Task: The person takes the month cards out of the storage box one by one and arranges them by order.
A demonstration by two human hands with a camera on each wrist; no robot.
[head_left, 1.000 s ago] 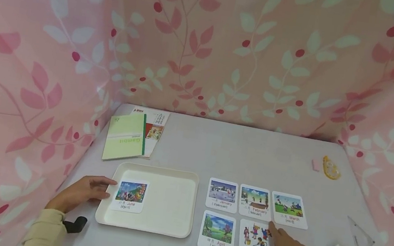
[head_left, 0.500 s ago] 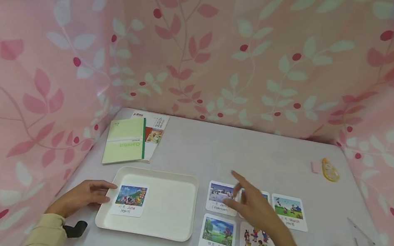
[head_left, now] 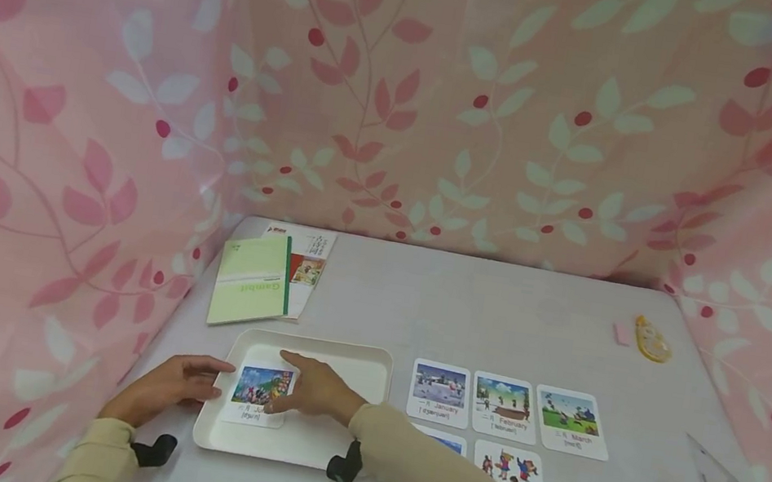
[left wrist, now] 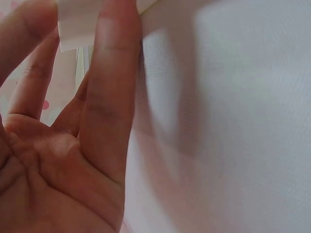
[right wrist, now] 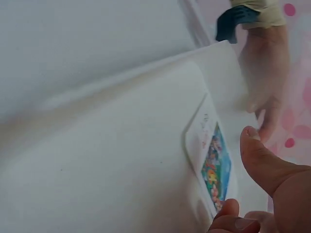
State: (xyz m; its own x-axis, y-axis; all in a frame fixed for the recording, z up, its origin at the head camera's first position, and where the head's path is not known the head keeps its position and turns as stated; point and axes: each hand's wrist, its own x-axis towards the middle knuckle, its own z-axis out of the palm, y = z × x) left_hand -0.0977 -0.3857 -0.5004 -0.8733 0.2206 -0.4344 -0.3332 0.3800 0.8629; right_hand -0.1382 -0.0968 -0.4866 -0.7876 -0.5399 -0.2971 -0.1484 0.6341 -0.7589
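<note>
**Visitor:** What do you see from above the person's head?

**Onlooker:** The right hand has crossed over from the grid of month cards and now rests on the June card, fingers lightly bent on its right edge. I cannot tell whether it pinches the card yet. The card lies in the left part of the white tray. The left hand has not moved: straight fingers touch the tray's left rim. My guess is that June is next in hand, after the five cards laid out.

**Visitor:** Any writing?

**Onlooker:** The row reads January, February, March. Below, the sleeve covers most of the April card, and the May card shows only its picture. A green notebook reads "Gambol".

**Visitor:** And the left wrist camera?

**Onlooker:** A relaxed open palm, fingertips against the tray's pale edge.

**Visitor:** The right wrist?

**Onlooker:** The thumb hovers just above the June card flat in the tray; the print is too blurred to read.
</note>
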